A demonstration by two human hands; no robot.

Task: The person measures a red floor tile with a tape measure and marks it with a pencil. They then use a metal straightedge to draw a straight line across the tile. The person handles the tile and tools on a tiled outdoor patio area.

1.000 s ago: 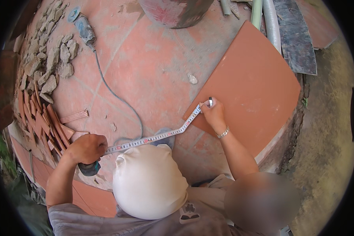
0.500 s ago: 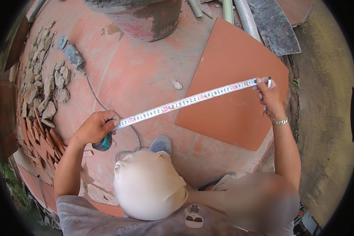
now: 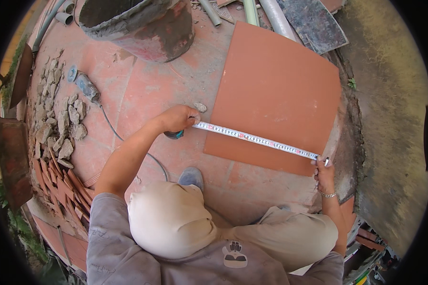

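The tape measure [image 3: 257, 138] crosses the lower part of a large terracotta tile [image 3: 276, 90], near its six o'clock edge, its white blade drawn out and sloping from the left hand [image 3: 179, 118] toward a point between three and four o'clock. Whether the blade lies flat on the tile or just above it, I cannot tell.

Taking the tile's middle as the clock centre, the left hand is between eight and nine o'clock, just outside the tile, its fingers closed around the blade's near end with the teal case [image 3: 176, 135] showing beneath. The right hand [image 3: 324, 175] is at five o'clock, thumb and finger pinched narrow on the far end of the blade by the tile's edge; a slim pen-like piece [image 3: 326, 161] shows at those fingers, too small to make out well.

A pale stone [image 3: 200, 107] lies near the tile at nine o'clock. Farther out that way are an angle grinder [image 3: 87, 89] and a heap of rubble [image 3: 64, 121], with broken tile strips [image 3: 64, 187] toward eight. A mortar-smeared bucket [image 3: 152, 35] stands at ten, and a dark sheet [image 3: 314, 23] lies at one.
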